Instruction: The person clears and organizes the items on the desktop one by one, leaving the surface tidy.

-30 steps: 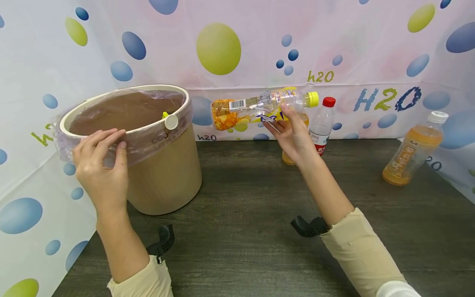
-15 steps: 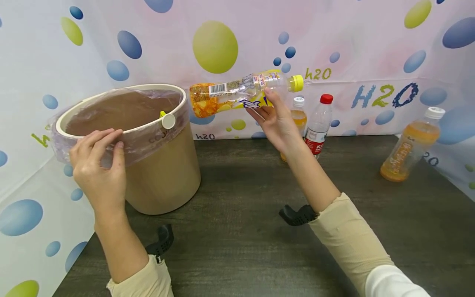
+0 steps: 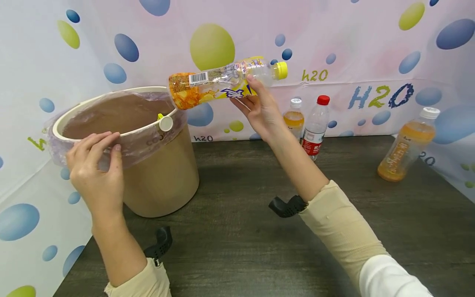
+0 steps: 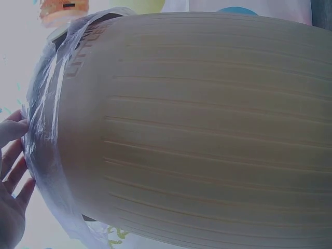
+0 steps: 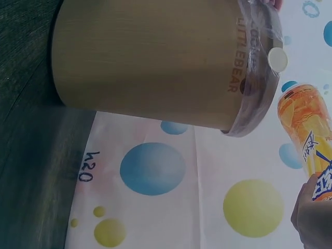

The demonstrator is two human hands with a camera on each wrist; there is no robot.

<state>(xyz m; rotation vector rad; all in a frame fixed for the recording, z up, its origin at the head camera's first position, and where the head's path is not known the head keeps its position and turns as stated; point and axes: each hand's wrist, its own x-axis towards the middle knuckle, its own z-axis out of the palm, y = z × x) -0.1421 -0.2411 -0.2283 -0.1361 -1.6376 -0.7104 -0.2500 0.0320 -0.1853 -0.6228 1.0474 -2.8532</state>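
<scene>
My right hand holds a clear drink bottle with a yellow cap and an orange-yellow label, thumb in front and fingers beneath. The bottle lies nearly level in the air, its base by the right side of the bin's rim in the head view. A beige trash bin stands at the left, lined with a thin clear bag folded over the rim. My left hand grips the bin's near rim, fingers over the top and thumb on the bag outside. In the right wrist view the bottle's base is beside the bin mouth.
A red-capped clear bottle and a white-capped bottle with orange contents stand behind my right forearm. Another white-capped bottle stands at the right on the dark tabletop. A yellow thing shows at the bin's rim.
My right hand has carried the bottle left and upward, from over the table to the bin's right rim. The left hand stays on the rim.
</scene>
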